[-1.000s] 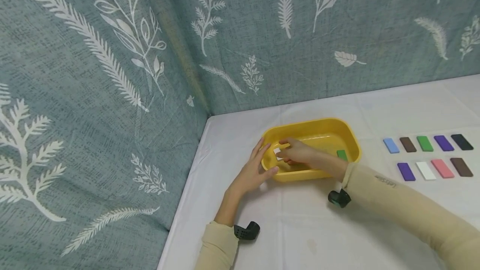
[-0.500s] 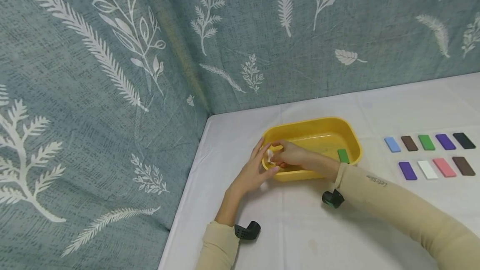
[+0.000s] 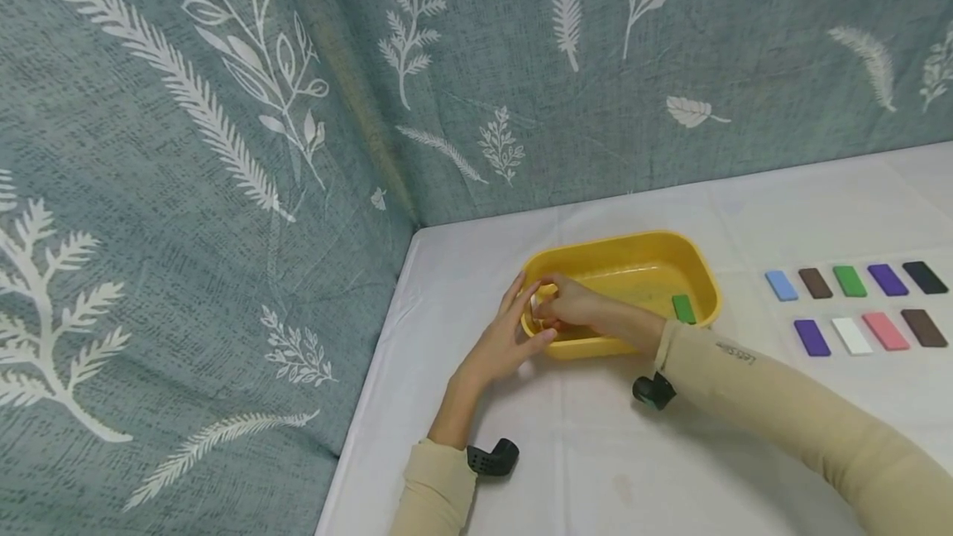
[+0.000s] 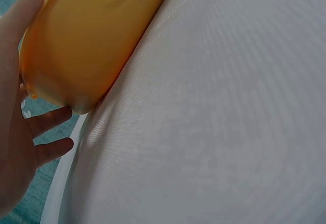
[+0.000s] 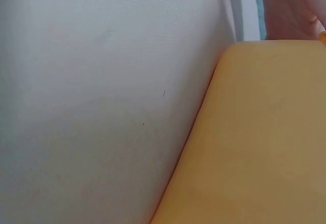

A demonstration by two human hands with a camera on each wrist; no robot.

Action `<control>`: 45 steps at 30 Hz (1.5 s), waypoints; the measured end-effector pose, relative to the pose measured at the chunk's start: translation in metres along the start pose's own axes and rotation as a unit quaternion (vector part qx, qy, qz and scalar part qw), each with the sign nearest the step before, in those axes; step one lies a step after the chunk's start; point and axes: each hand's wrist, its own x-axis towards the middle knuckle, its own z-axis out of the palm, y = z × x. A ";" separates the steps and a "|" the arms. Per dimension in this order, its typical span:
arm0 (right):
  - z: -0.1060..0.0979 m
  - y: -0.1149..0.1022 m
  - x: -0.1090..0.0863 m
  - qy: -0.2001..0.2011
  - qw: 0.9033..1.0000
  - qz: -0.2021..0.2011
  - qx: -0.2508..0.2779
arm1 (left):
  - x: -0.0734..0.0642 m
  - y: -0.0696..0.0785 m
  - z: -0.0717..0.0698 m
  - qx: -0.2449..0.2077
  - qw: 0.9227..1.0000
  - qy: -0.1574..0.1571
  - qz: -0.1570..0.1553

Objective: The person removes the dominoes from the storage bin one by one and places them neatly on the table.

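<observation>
A yellow plastic tub (image 3: 648,246) stands on the white-covered table. My left hand (image 3: 504,337) grips its left end, thumb at the near rim and fingers spread around the outside; the left wrist view shows fingers (image 4: 51,122) against the tub's wall. Inside the tub's left end, my right hand (image 3: 569,304) has its fingers curled, pinching a small white tile (image 3: 533,308) that is mostly hidden by the fingers. A green tile (image 3: 682,308) lies in the tub's right part. The right wrist view shows mainly the tub's outer wall (image 5: 265,132).
To the right of the tub lie two rows of domino-like tiles, including a light blue tile (image 3: 782,285), a black tile (image 3: 926,277), a white one (image 3: 852,337) and a pink one (image 3: 886,331). A leaf-patterned curtain (image 3: 633,147) hangs behind and at the left.
My right hand has moved left inside the tub, taking the white tile toward the left end and tilting it up. The left hand has stayed at the tub.
</observation>
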 end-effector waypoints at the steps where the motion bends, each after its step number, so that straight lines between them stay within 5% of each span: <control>1: 0.000 -0.001 0.000 0.001 1.000 0.002 -0.002 | 0.000 0.000 0.000 0.000 1.000 0.000 0.000; 45: 0.004 0.001 0.008 -0.017 0.998 0.020 0.056 | -0.001 -0.001 0.000 -0.012 1.000 0.001 0.006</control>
